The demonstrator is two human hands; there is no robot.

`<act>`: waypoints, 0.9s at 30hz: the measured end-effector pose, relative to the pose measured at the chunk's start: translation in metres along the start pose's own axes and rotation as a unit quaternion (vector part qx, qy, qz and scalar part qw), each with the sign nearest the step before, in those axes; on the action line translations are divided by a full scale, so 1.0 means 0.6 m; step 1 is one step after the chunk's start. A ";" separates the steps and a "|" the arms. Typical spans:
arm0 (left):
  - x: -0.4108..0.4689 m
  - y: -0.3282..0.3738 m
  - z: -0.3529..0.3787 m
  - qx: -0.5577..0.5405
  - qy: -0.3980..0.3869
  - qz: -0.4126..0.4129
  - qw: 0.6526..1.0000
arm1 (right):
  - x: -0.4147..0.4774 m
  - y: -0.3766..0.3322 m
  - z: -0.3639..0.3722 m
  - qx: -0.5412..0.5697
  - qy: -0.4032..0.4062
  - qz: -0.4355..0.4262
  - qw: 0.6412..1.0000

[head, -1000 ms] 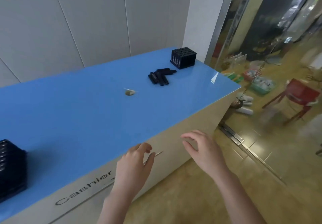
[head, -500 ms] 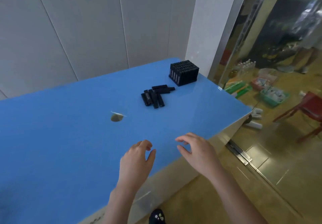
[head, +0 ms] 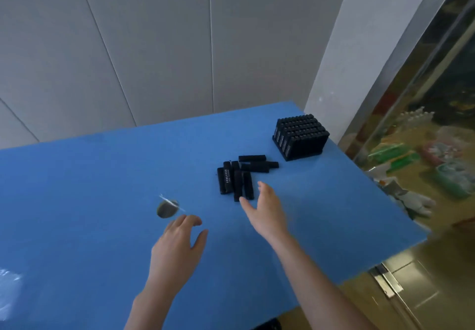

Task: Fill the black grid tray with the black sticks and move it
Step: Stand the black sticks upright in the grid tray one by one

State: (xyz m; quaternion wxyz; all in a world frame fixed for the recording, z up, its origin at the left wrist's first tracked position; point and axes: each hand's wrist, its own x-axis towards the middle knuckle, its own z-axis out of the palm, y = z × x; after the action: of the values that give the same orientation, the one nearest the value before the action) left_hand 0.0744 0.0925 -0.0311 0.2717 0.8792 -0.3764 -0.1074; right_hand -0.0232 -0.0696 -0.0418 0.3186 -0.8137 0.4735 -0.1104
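The right hand (head: 264,211) has come forward over the blue desk (head: 90,201) and now hangs just short of the loose black sticks (head: 236,178). Its fingers (head: 262,189) are apart, holding nothing, so a first pickup looks imminent. The left hand (head: 177,247) hovers nearer, fingers loosely spread and empty. The black grid tray (head: 300,137) stands beyond the sticks, at the far right corner.

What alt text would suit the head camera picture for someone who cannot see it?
A person's open right hand reaches toward a loose pile of black sticks on a blue counter; the left hand hovers nearby, and a black grid tray stands beyond.
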 end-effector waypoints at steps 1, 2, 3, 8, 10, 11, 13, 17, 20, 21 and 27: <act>0.002 -0.004 0.003 -0.003 0.008 -0.020 1.000 | 0.021 -0.004 0.004 -0.001 -0.008 0.005 1.000; 0.004 -0.006 0.004 -0.004 0.014 -0.039 0.999 | 0.040 -0.007 0.009 -0.009 -0.016 0.007 1.000; 0.007 -0.005 0.007 -0.001 0.015 -0.057 0.998 | 0.056 -0.008 0.015 -0.031 -0.022 0.003 0.999; 0.032 0.021 0.028 0.005 0.032 -0.104 0.994 | 0.102 0.005 0.017 -0.161 -0.047 -0.020 0.986; 0.047 0.037 0.041 -0.002 0.044 -0.114 0.993 | 0.115 0.012 0.007 -0.199 -0.072 -0.029 0.977; 0.054 0.043 0.050 -0.010 0.047 -0.120 0.992 | 0.121 0.016 0.002 -0.215 -0.084 -0.036 0.972; 0.069 0.056 0.067 -0.023 0.049 -0.131 0.990 | 0.132 0.025 -0.012 -0.223 -0.105 -0.048 0.968; 0.122 0.080 0.096 -0.025 0.054 -0.142 0.988 | 0.138 0.052 -0.050 -0.099 -0.207 -0.013 0.973; 0.176 0.099 0.108 -0.043 0.066 -0.156 0.985 | 0.120 0.082 -0.080 0.038 -0.292 0.018 0.955; 0.193 0.105 0.112 -0.050 0.071 -0.164 0.983 | 0.111 0.091 -0.088 0.067 -0.299 0.019 0.952; 0.237 0.119 0.152 0.059 0.022 -0.206 0.977 | 0.076 0.123 -0.128 0.210 -0.279 0.036 0.936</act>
State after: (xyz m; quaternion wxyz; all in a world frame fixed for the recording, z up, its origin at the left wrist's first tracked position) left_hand 0.0940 -0.0866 -0.0648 0.1995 0.9544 -0.1873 -0.1193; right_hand -0.0879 -0.1652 -0.0342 0.6053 -0.7088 0.3604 0.0356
